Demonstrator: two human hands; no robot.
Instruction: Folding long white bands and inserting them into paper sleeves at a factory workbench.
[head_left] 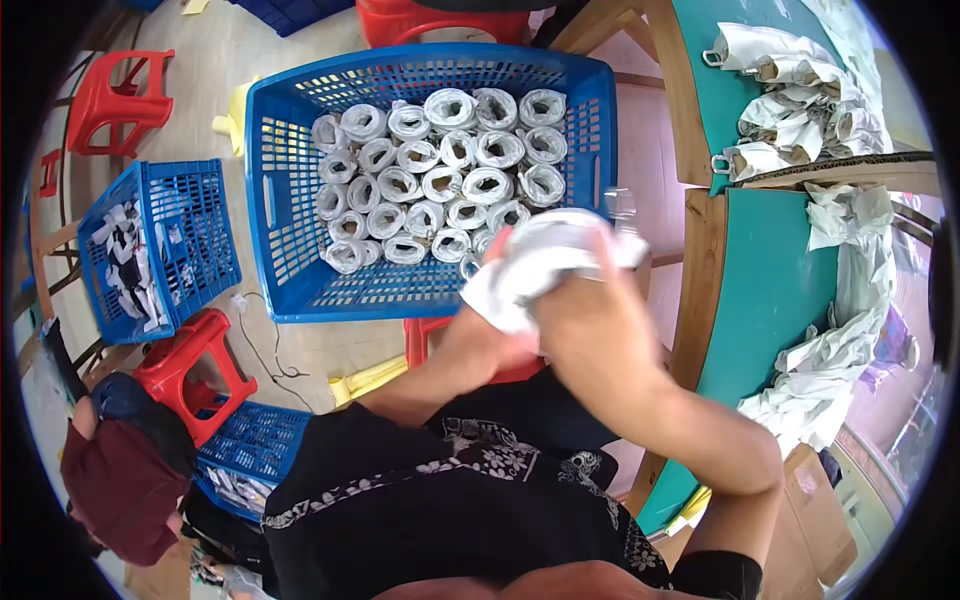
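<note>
My left hand [503,345] and my right hand [592,283] are both closed around a white cloth-like bundle [515,288] in front of my body. Motion smears the bundle, so its exact kind cannot be made out. A metal ring shows at its left edge. The bundle overlaps the near right corner of a large blue plastic basket [430,300]. Inside that basket, several white rolls [400,184] stand on end in rows, their hollow centres facing up.
At right, a green-topped table [765,290] with wooden edges carries white pieces [790,90] with metal rings, plus a crumpled white heap [820,370]. Red stools [122,100] and a smaller blue basket [195,250] stand at left. Another person in a maroon top [125,470] sits lower left.
</note>
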